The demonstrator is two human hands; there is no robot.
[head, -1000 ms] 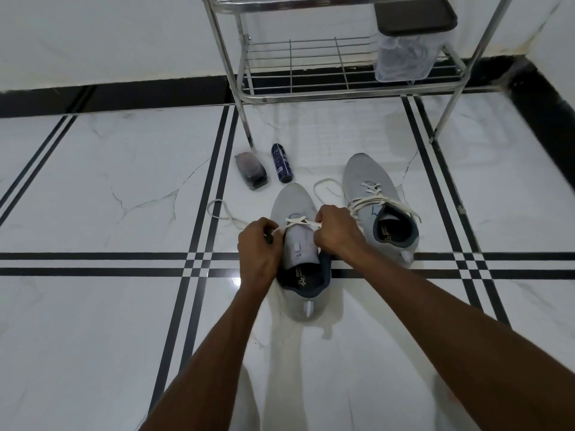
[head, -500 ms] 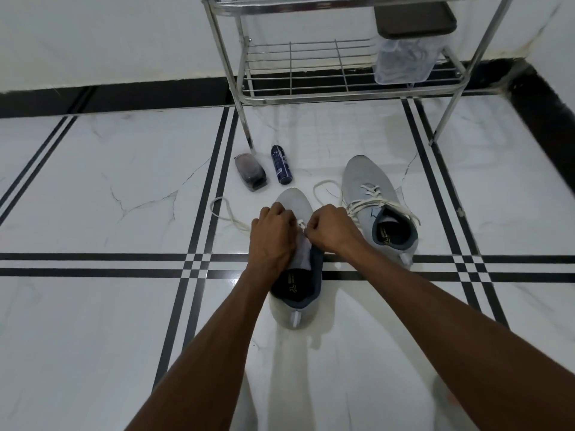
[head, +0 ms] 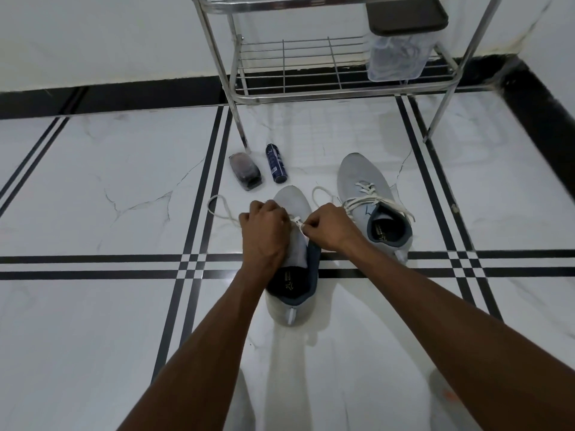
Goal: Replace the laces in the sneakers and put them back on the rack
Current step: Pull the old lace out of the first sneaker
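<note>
Head view — both hands (head: 298, 227) on near sneaker's (head: 292, 262) white lace (head: 297, 222).

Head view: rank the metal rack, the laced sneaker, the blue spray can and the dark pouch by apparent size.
1. metal rack
2. laced sneaker
3. dark pouch and blue spray can: look alike, not ranked.

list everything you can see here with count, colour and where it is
near sneaker: 1, grey, floor centre, being laced
far sneaker: 1, grey, to its right, loosely laced
lace: 1, white, in near sneaker, loose loop trailing left
spray can: 1, dark blue, lying near rack leg
clear pack: 1, dark contents, beside can
rack: 1, metal, by wall
tub: 1, clear, dark lid, on rack
left hand: on near sneaker
right hand: pinching lace
</note>
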